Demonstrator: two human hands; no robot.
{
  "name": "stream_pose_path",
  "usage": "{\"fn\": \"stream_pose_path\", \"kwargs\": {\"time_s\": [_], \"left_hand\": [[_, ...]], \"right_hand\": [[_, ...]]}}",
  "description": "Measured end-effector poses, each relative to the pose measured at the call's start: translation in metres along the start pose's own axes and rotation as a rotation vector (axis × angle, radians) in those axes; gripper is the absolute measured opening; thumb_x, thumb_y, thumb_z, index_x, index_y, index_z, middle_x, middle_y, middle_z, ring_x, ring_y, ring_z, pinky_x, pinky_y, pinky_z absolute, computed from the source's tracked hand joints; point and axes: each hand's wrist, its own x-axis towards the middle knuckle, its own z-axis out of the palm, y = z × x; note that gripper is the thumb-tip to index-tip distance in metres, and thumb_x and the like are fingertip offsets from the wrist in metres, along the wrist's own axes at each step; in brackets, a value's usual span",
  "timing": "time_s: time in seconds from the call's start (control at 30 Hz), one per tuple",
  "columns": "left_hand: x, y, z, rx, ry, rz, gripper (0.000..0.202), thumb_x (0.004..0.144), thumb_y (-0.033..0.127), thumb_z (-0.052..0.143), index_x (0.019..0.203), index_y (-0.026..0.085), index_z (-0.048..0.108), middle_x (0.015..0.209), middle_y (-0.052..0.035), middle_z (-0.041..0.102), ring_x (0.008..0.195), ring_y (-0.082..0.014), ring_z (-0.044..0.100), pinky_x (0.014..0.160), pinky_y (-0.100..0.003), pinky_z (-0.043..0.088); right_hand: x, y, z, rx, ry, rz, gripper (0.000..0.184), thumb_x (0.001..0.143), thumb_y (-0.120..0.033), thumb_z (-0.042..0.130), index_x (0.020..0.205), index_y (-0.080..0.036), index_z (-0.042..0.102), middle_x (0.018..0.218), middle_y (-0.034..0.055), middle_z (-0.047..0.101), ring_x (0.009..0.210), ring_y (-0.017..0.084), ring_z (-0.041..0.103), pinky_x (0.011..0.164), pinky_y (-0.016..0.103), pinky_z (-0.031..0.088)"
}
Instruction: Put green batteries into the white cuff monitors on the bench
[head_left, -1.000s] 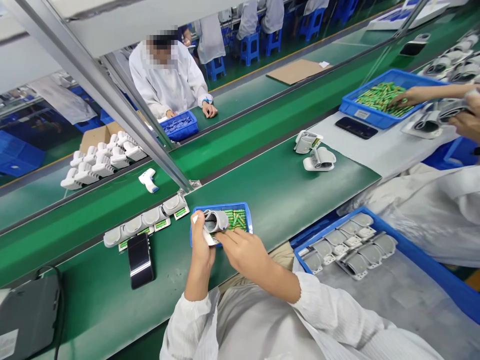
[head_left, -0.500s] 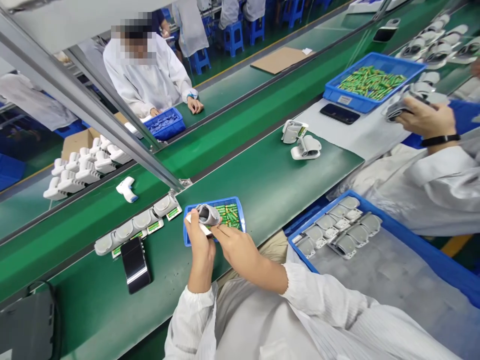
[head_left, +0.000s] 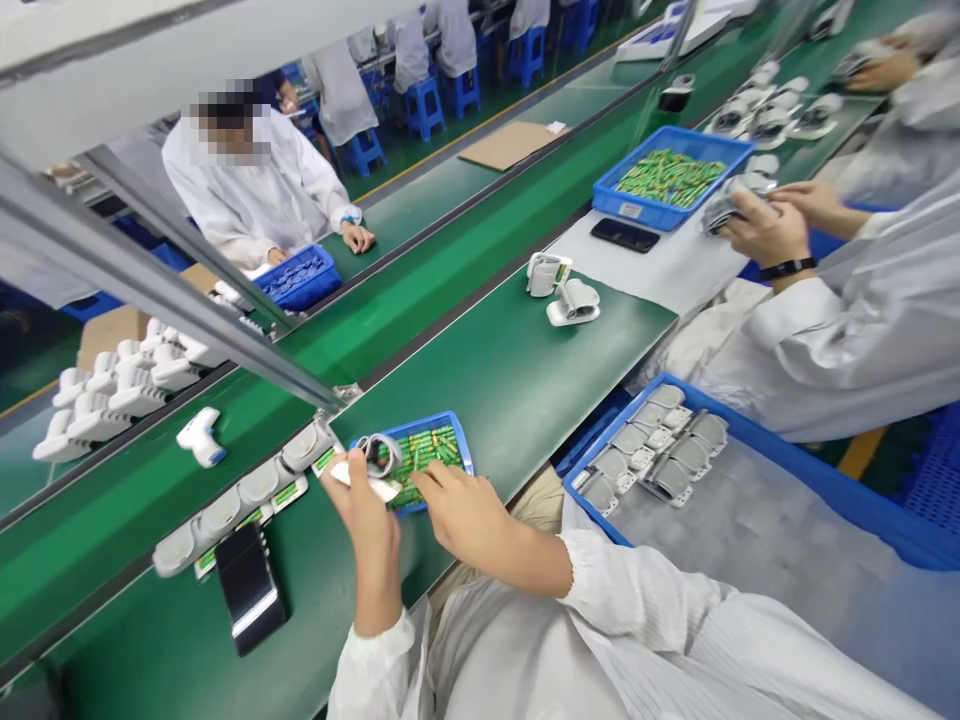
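My left hand point(head_left: 365, 513) grips a small grey and white cuff device point(head_left: 373, 462) just above the green bench, at the left end of a small blue tray point(head_left: 460, 437) filled with green batteries point(head_left: 424, 450). My right hand point(head_left: 459, 505) rests at the tray's near edge, fingers curled and reaching in among the batteries; what its fingertips pinch is hidden. A row of several finished white devices point(head_left: 240, 497) lies to the left of the tray.
A black phone point(head_left: 249, 587) lies near the bench's front edge. A large blue bin point(head_left: 840, 490) at my right holds several grey devices point(head_left: 654, 450). Two white devices point(head_left: 562, 290) sit farther along the belt. A co-worker's hands point(head_left: 765, 225) work beside another battery tray point(head_left: 667, 180).
The view swung left and down. My left hand moved the device leftward off the tray's middle, and my right hand slid into the batteries. The co-worker's hands drew back from their tray.
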Motion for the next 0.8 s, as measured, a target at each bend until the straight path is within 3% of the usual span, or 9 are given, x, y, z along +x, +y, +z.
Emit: {"fn": "stream_pose_path", "kwargs": {"time_s": [0.1, 0.2, 0.27, 0.33, 0.43, 0.53, 0.63, 0.73, 0.8], "left_hand": [[0.010, 0.014, -0.014, 0.378, -0.014, 0.321, 0.053, 0.083, 0.053, 0.084, 0.112, 0.023, 0.052, 0.109, -0.0007, 0.053, 0.097, -0.0170, 0.054, 0.097, -0.034, 0.048], [0.016, 0.020, -0.020, 0.500, -0.192, 0.567, 0.055, 0.084, 0.052, 0.081, 0.119, 0.023, 0.051, 0.118, -0.0052, 0.052, 0.112, -0.0245, 0.055, 0.113, -0.048, 0.043], [0.013, 0.017, -0.014, 0.513, -0.380, 0.738, 0.059, 0.079, 0.046, 0.085, 0.121, 0.023, 0.051, 0.119, -0.0064, 0.052, 0.116, -0.0278, 0.056, 0.117, -0.054, 0.041], [0.002, 0.008, 0.000, 0.509, -0.602, 0.861, 0.064, 0.073, 0.039, 0.090, 0.122, 0.024, 0.052, 0.119, -0.0072, 0.054, 0.113, -0.0290, 0.059, 0.116, -0.056, 0.044], [-0.029, -0.010, 0.027, 0.478, -0.894, 0.882, 0.066, 0.072, 0.031, 0.093, 0.127, 0.026, 0.055, 0.123, -0.0098, 0.057, 0.114, -0.0304, 0.062, 0.111, -0.055, 0.049], [-0.062, -0.027, 0.050, 0.449, -1.149, 0.793, 0.069, 0.081, 0.028, 0.089, 0.139, 0.029, 0.052, 0.137, -0.0135, 0.058, 0.131, -0.0346, 0.060, 0.114, -0.056, 0.049], [-0.084, -0.040, 0.060, 0.511, -1.301, 0.655, 0.065, 0.091, 0.030, 0.080, 0.148, 0.030, 0.050, 0.148, -0.0163, 0.057, 0.141, -0.0374, 0.056, 0.116, -0.060, 0.047], [-0.093, -0.050, 0.062, 0.623, -1.399, 0.466, 0.046, 0.098, 0.034, 0.071, 0.143, 0.030, 0.060, 0.147, -0.0156, 0.061, 0.139, -0.0377, 0.059, 0.116, -0.061, 0.047], [-0.096, -0.054, 0.062, 0.677, -1.465, 0.382, 0.038, 0.100, 0.036, 0.067, 0.137, 0.029, 0.066, 0.142, -0.0146, 0.065, 0.136, -0.0375, 0.061, 0.115, -0.060, 0.048]], "right_hand": [[0.004, 0.017, -0.006, 0.147, 0.102, 0.059, 0.036, 0.103, -0.007, 0.050, 0.135, -0.017, 0.063, 0.122, 0.0110, 0.067, 0.104, 0.023, 0.069, 0.084, 0.032, 0.059], [0.010, 0.040, -0.013, 0.563, 0.246, 0.105, 0.025, 0.111, -0.021, 0.050, 0.131, -0.018, 0.064, 0.117, 0.0080, 0.070, 0.103, 0.019, 0.068, 0.091, 0.030, 0.055], [0.009, 0.058, -0.016, 0.967, 0.159, 0.148, 0.029, 0.115, -0.039, 0.048, 0.117, -0.017, 0.066, 0.099, 0.0037, 0.070, 0.081, 0.014, 0.064, 0.074, 0.025, 0.053], [0.000, 0.077, -0.018, 1.360, -0.045, 0.167, 0.045, 0.111, -0.060, 0.051, 0.101, -0.017, 0.062, 0.077, -0.0028, 0.059, 0.058, 0.009, 0.047, 0.054, 0.020, 0.039], [-0.028, 0.106, -0.018, 1.670, -0.174, 0.190, 0.061, 0.086, -0.075, 0.079, 0.091, -0.018, 0.058, 0.065, -0.0089, 0.045, 0.050, 0.005, 0.035, 0.047, 0.018, 0.028], [-0.076, 0.139, -0.009, 1.719, -0.037, 0.281, 0.066, 0.072, -0.072, 0.091, 0.093, -0.016, 0.062, 0.067, -0.0077, 0.050, 0.052, 0.005, 0.039, 0.048, 0.019, 0.030], [-0.135, 0.183, 0.012, 1.637, 0.336, 0.515, 0.062, 0.076, -0.068, 0.087, 0.097, -0.014, 0.064, 0.069, -0.0052, 0.054, 0.053, 0.007, 0.041, 0.049, 0.020, 0.027], [-0.186, 0.237, 0.045, 1.210, 0.711, 0.917, 0.054, 0.081, -0.054, 0.083, 0.111, -0.012, 0.068, 0.088, 0.0038, 0.069, 0.070, 0.015, 0.060, 0.060, 0.024, 0.041], [-0.206, 0.270, 0.070, 0.834, 0.788, 1.209, 0.051, 0.084, -0.047, 0.080, 0.116, -0.009, 0.069, 0.105, 0.0120, 0.074, 0.091, 0.023, 0.069, 0.074, 0.028, 0.048]]}}
